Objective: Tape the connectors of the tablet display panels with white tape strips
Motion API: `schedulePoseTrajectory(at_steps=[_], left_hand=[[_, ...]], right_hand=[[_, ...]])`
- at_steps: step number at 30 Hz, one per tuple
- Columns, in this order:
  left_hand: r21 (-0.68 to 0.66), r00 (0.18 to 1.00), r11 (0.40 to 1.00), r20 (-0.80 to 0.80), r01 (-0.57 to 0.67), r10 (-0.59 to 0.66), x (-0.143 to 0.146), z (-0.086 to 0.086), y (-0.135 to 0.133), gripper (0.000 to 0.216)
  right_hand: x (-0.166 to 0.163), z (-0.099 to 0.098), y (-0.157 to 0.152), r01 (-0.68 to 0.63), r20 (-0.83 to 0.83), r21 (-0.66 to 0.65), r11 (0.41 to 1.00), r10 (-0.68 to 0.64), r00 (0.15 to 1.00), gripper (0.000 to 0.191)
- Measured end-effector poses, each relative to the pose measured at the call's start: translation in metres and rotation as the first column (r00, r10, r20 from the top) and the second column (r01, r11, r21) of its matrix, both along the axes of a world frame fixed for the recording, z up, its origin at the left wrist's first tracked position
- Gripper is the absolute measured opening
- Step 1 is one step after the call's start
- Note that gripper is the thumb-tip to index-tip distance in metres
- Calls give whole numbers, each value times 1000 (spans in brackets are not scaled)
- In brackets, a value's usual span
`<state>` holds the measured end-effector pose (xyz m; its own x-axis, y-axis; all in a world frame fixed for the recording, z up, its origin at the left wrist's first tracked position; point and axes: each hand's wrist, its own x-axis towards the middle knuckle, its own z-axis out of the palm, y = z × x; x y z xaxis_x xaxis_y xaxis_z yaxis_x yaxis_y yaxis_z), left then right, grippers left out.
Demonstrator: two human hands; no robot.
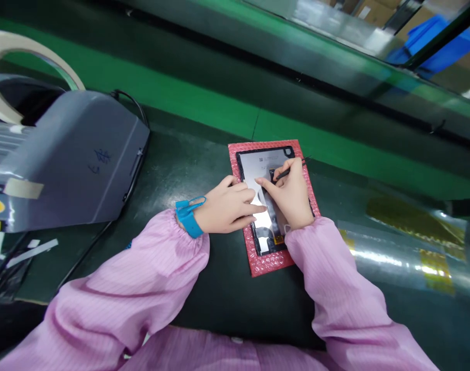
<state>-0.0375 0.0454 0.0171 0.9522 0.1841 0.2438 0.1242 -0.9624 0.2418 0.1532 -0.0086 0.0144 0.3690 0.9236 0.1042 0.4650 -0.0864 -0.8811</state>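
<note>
A tablet display panel (258, 159) lies back side up, with a silvery back, a black border and a flex strip along its right part. Under it is a pink bubble-wrap pad (258, 265). My left hand (235, 206), with a blue wrist strap (190, 216) at its wrist, rests across the panel's left edge, fingers stretched out and slightly apart, holding nothing. My right hand (291, 193) is closed round slim black tweezers (283, 174) over the panel's upper right part. The exact spot under their working end is partly hidden by my fingers.
A grey machine (80, 159) with a roll of tape (34, 49) on top stands at the left, its black cable (86, 255) trailing over the dark green bench (219, 304). Clear film with yellowish tape (436, 270) lies at the right. A raised ledge (204, 56) runs behind.
</note>
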Motion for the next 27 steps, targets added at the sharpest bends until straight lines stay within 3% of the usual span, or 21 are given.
schedulePoseTrajectory(at_steps=[4, 6, 9, 11, 14, 17, 20, 23, 27], left_hand=[[-8, 1000, 1000, -29, 7, -7, -3, 2, 4, 35], [-22, 997, 997, -20, -72, 72, -5, 1, 6, 37], [-35, 961, 960, 12, -276, 277, -8, -4, 11, 51], [-31, 932, 932, -12, -362, 362, -10, -8, 13, 64], [-24, 918, 920, -83, -391, 388, -11, -11, 15, 65], [-26, 916, 920, -106, -392, 387, -11, -11, 17, 64], [-51, 913, 913, -80, -405, 400, -12, -12, 18, 64], [-86, 893, 889, -3, -449, 450, -13, -15, 18, 63], [-133, 869, 870, 87, -475, 487, -14, -16, 17, 53]], right_hand=[[3, 2, -1, 42, -83, 46, 998, -38, 996, 47], [16, 8, -6, 95, -59, 46, 994, -92, 994, 42], [43, 21, -19, 262, 233, -63, 963, -241, 942, 38], [58, 30, -27, 351, 384, -186, 918, -261, 885, 41], [68, 37, -33, 300, 352, -366, 881, -168, 921, 47], [68, 37, -34, 175, 224, -420, 890, -86, 971, 50], [69, 36, -32, 53, 6, -355, 934, -55, 998, 52], [73, 31, -25, -37, -246, -152, 988, -1, 969, 53], [77, 24, -4, -6, -291, 88, 996, 31, 956, 54]])
